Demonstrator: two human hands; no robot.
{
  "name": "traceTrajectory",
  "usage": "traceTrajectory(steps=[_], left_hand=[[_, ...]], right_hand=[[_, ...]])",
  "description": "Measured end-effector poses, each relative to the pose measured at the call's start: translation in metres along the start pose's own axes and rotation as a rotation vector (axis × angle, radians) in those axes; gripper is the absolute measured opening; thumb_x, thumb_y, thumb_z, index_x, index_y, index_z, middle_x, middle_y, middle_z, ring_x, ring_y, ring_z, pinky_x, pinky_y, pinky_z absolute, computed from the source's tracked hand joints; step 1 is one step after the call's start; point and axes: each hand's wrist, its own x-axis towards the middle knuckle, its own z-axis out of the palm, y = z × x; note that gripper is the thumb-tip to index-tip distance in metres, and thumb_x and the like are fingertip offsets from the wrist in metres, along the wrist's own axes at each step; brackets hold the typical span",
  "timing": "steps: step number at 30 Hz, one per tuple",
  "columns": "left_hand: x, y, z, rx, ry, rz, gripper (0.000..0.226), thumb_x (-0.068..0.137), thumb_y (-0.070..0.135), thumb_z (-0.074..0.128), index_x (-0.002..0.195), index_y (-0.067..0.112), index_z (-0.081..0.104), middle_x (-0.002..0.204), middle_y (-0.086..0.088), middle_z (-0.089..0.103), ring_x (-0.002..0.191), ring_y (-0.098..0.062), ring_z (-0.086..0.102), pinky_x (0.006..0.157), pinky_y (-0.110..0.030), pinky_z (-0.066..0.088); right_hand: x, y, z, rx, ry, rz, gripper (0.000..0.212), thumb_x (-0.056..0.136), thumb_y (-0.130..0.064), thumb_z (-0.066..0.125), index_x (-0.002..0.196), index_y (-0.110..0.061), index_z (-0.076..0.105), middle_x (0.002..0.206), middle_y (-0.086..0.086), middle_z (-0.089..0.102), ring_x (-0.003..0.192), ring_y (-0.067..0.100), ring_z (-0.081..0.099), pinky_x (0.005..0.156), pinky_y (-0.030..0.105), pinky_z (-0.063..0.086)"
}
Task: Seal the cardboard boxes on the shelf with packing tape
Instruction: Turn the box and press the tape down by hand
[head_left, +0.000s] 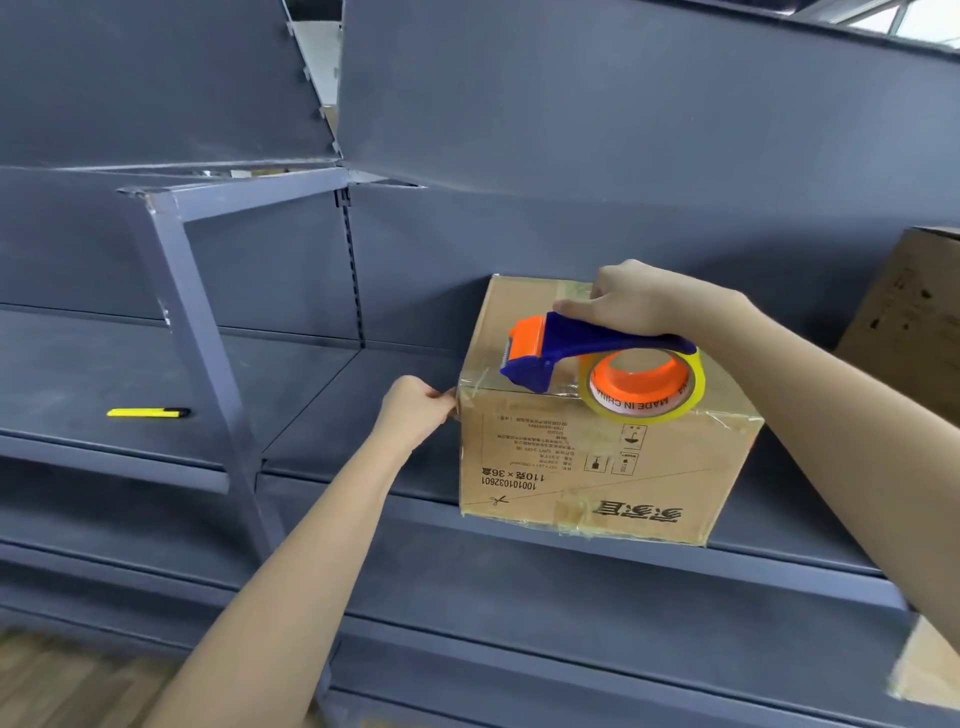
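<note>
A closed cardboard box (587, 462) with printed text stands on the grey shelf (322, 405). Clear tape runs along its top front edge. My right hand (644, 304) grips the blue handle of a blue and orange tape dispenser (550, 353) that rests on the box top, its yellowish tape roll (644, 384) hanging over the front edge. My left hand (415, 410) pinches the box's upper left corner, where the tape end lies.
A yellow utility knife (148, 412) lies on the shelf to the left. A slanted grey upright (208, 338) stands between the knife and the box. A second cardboard box (914, 322) sits at the right edge, another (930, 670) lower right.
</note>
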Motion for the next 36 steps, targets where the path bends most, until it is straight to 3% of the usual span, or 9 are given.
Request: traceTrajectory(steps=[3,6,11,16,21,25,29,31,36], left_hand=[[0.0,-0.002,0.0,0.179,0.005,0.0,0.041,0.087,0.043,0.056,0.097,0.003,0.063,0.082,-0.011,0.062,0.071,-0.022,0.056,0.062,-0.027,0.038],[-0.006,-0.007,-0.005,0.373,0.092,0.075,0.055,0.084,0.047,0.061,0.128,0.016,0.049,0.122,-0.008,0.055,0.107,-0.026,0.056,0.077,-0.031,0.044],[-0.022,0.0,-0.008,0.095,0.273,0.37,0.018,0.089,0.015,0.059,0.105,0.013,0.066,0.101,-0.005,0.067,0.082,-0.009,0.059,0.067,-0.013,0.045],[-0.047,0.007,0.01,-0.18,0.119,0.301,0.035,0.093,0.02,0.053,0.127,0.01,0.056,0.108,-0.008,0.067,0.091,-0.02,0.066,0.072,-0.026,0.057],[-0.059,0.006,0.025,0.308,0.243,0.266,0.049,0.099,0.033,0.035,0.145,0.019,0.028,0.102,-0.009,0.068,0.095,-0.026,0.063,0.085,-0.038,0.05],[-0.058,0.006,0.016,0.42,0.213,0.359,0.054,0.096,0.039,0.038,0.146,0.02,0.026,0.096,-0.005,0.07,0.101,-0.027,0.062,0.113,-0.049,0.019],[-0.044,0.016,0.006,0.53,0.176,0.662,0.059,0.089,0.039,0.054,0.142,0.021,0.037,0.147,-0.007,0.037,0.134,-0.022,0.033,0.114,-0.036,0.007],[-0.045,0.018,0.013,0.47,0.104,0.711,0.056,0.087,0.039,0.06,0.136,0.017,0.047,0.146,-0.003,0.039,0.137,-0.018,0.029,0.111,-0.026,0.012],[-0.045,0.015,0.023,0.479,0.214,0.67,0.043,0.082,0.037,0.065,0.121,0.018,0.062,0.133,0.001,0.055,0.131,-0.02,0.041,0.102,-0.03,0.037]], right_hand=[[-0.001,0.001,0.001,0.002,0.015,-0.005,0.045,0.09,-0.057,0.041,0.068,-0.019,0.052,0.065,0.001,0.057,0.059,0.013,0.054,0.05,0.025,0.033],[-0.001,-0.001,0.003,0.006,0.013,-0.01,0.046,0.09,-0.057,0.042,0.068,-0.019,0.053,0.066,0.001,0.058,0.06,0.013,0.055,0.051,0.025,0.034],[-0.002,-0.002,0.003,0.002,0.04,-0.011,0.048,0.09,-0.057,0.042,0.065,-0.018,0.054,0.063,0.001,0.057,0.058,0.013,0.055,0.05,0.025,0.033],[-0.004,-0.002,0.003,0.003,0.036,-0.015,0.047,0.09,-0.057,0.041,0.064,-0.019,0.053,0.06,-0.001,0.056,0.056,0.012,0.054,0.049,0.024,0.033],[-0.005,-0.001,0.004,-0.001,0.05,-0.017,0.046,0.09,-0.057,0.041,0.064,-0.02,0.051,0.06,-0.001,0.056,0.056,0.011,0.054,0.048,0.022,0.032],[-0.004,-0.002,0.004,0.011,0.015,-0.013,0.042,0.09,-0.056,0.042,0.068,-0.022,0.05,0.067,-0.001,0.058,0.061,0.014,0.056,0.05,0.022,0.034],[-0.002,-0.004,0.002,-0.001,0.021,-0.012,0.045,0.09,-0.057,0.041,0.066,-0.021,0.05,0.064,-0.001,0.057,0.059,0.012,0.054,0.049,0.023,0.032],[-0.001,-0.005,0.002,-0.006,0.002,-0.012,0.044,0.09,-0.057,0.042,0.066,-0.021,0.05,0.064,-0.002,0.056,0.058,0.011,0.054,0.049,0.023,0.032],[0.003,-0.006,0.001,-0.008,-0.015,-0.022,0.042,0.089,-0.056,0.045,0.067,-0.021,0.049,0.062,-0.003,0.056,0.057,0.01,0.054,0.049,0.022,0.031]])
